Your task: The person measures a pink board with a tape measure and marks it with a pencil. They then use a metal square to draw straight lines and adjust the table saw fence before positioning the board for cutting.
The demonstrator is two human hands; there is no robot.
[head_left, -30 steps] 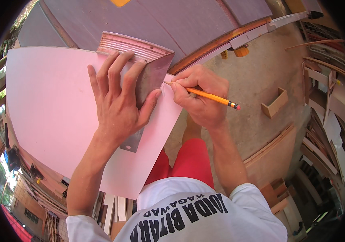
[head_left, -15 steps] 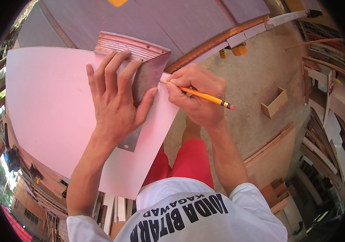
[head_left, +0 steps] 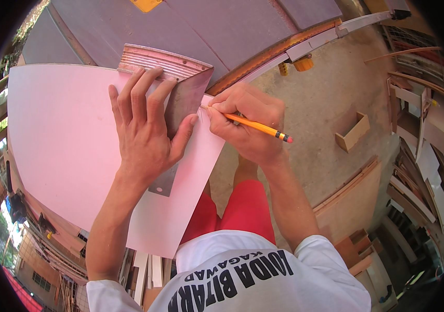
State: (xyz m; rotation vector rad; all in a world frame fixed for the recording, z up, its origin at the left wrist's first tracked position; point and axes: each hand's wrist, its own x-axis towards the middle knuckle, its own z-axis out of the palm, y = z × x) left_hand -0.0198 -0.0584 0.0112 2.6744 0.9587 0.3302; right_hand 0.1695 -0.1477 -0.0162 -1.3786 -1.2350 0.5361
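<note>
One pale panel (head_left: 66, 130) lies before you. Your left hand (head_left: 145, 130), fingers spread, rests across the metal square (head_left: 186, 96), its ridged stock along the panel's far edge. Your right hand (head_left: 250, 122) pinches a yellow pencil (head_left: 255, 125), tip near the panel's far right corner. A wooden box (head_left: 357, 136) lies on the floor (head_left: 310, 177), right of the panel.

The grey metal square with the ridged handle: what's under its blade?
A pale pink, flat board lies under the grey metal blade; the patch directly beneath is covered and cannot be seen.
</note>
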